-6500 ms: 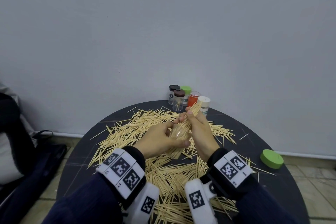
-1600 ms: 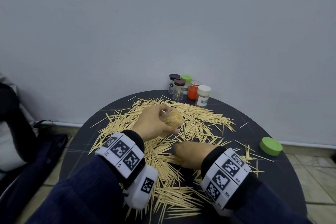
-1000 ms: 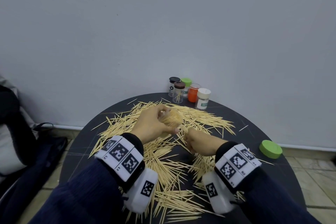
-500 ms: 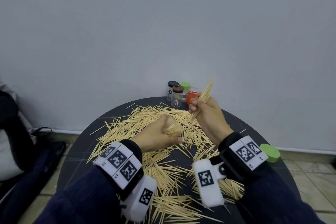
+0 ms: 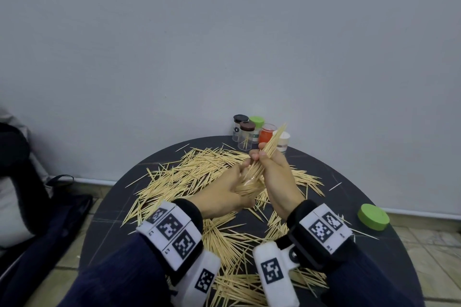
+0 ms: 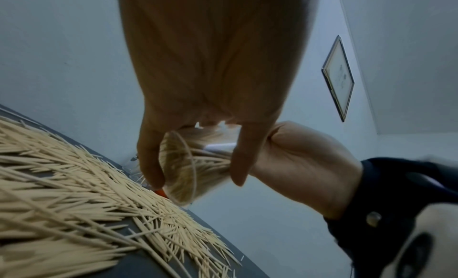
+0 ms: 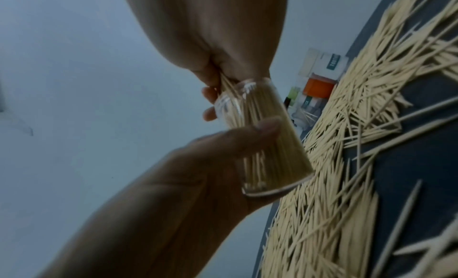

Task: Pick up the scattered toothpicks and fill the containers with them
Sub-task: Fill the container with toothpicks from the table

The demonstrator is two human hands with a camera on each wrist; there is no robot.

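- The left hand [image 5: 224,194] grips a clear container [image 7: 262,137], held above the table [image 5: 374,189] and tilted; it is already densely packed with toothpicks.
- The right hand [image 5: 277,177], which half a second ago held its bundle of toothpicks [image 5: 270,149] up and apart, has now brought it down so the lower ends enter the container's mouth, fingers pinched round the sticks.
- This suggests another batch is going in; the container looks nearly full.
- Many scattered toothpicks [image 5: 199,172] still cover the table, so much of the task remains.
- The other containers [image 5: 249,132] stand at the far edge, a green lid [image 5: 373,217] well apart.
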